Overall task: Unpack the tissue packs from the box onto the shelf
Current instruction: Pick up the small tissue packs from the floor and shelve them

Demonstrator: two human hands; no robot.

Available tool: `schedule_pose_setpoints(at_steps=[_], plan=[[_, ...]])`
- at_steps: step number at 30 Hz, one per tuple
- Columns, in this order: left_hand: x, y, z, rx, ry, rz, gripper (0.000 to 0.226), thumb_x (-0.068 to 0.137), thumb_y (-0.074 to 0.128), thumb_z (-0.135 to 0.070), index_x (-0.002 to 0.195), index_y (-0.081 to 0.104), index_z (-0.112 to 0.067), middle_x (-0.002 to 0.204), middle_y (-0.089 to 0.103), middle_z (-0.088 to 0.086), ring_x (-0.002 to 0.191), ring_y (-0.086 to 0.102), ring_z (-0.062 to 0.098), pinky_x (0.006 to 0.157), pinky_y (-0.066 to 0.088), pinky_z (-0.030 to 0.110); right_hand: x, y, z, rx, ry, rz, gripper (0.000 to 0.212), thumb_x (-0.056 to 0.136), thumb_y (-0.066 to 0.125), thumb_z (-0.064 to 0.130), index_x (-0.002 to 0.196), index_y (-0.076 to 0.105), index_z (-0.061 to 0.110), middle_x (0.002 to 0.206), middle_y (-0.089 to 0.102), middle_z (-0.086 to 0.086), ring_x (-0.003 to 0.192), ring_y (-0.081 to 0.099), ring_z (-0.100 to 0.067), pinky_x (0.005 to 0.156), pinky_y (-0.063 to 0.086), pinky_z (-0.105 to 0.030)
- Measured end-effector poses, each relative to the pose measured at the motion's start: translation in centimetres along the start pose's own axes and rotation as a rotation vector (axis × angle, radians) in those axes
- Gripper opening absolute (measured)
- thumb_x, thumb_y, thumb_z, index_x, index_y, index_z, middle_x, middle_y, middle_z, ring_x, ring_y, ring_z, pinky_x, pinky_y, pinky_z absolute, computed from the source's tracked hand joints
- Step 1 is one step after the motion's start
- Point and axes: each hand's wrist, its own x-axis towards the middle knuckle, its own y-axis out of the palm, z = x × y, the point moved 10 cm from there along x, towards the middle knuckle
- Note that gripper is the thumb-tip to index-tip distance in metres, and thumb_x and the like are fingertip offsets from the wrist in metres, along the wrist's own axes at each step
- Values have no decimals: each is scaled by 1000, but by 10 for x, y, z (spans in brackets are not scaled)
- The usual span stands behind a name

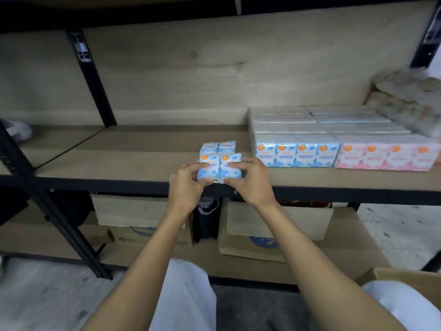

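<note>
My left hand [188, 180] and right hand [250, 180] both pinch the small blue-and-white plastic tissue packs [219, 167] at the front edge of the brown wooden shelf [143, 161]. If my fingers loosen, the loose packs may slide over this edge.

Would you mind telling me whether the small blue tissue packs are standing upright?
Upright: the small blue tissue packs stand on the wooden shelf, labels facing forward, between both hands.

small tissue packs [219, 161] on shelf [143, 163] front edge | tissue rows [334, 139] right
</note>
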Motion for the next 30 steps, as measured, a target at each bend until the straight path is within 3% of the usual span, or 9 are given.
schedule_pose_setpoints(at_steps=[2,8,12,18,23,30], plan=[[11,4,4,11,-24,31,42,71,82,-9,111,71,-14,119,66,3,80,59,2,68,36,-6,14,10,-6,-33,16,25,47,67,83,26,112,70,18,120,60,-3,108,57,-16,98,47,-32],[33,10,25,27,-120,96,42,70,83,-12,110,71,-18,99,73,2,79,65,8,71,40,2,37,25,-17,-66,77,62,48,69,82,30,113,69,17,120,62,-4,106,57,-16,93,45,-23],[43,13,33,32,-162,111,42,71,83,-13,111,71,-19,103,72,4,85,64,10,80,42,13,46,30,-18,-95,81,83,47,72,80,31,116,68,17,119,60,-5,103,57,-17,89,42,-19],[52,17,39,43,-174,117,42,71,83,-15,111,72,-19,107,71,4,89,63,9,85,45,14,52,33,-20,-99,85,101,47,72,80,32,115,69,18,120,61,-5,105,57,-17,94,42,-21],[56,20,41,64,-172,122,42,72,82,-15,112,71,-19,111,70,3,87,60,6,78,42,10,55,33,-18,-97,75,119,47,72,80,30,115,69,16,122,62,-5,111,56,-16,98,41,-23],[60,21,45,76,-169,114,42,72,83,-19,111,70,-24,107,71,1,88,62,9,84,46,19,58,35,-21,-103,84,125,48,70,81,32,114,69,18,122,62,-4,110,56,-17,100,43,-27]])
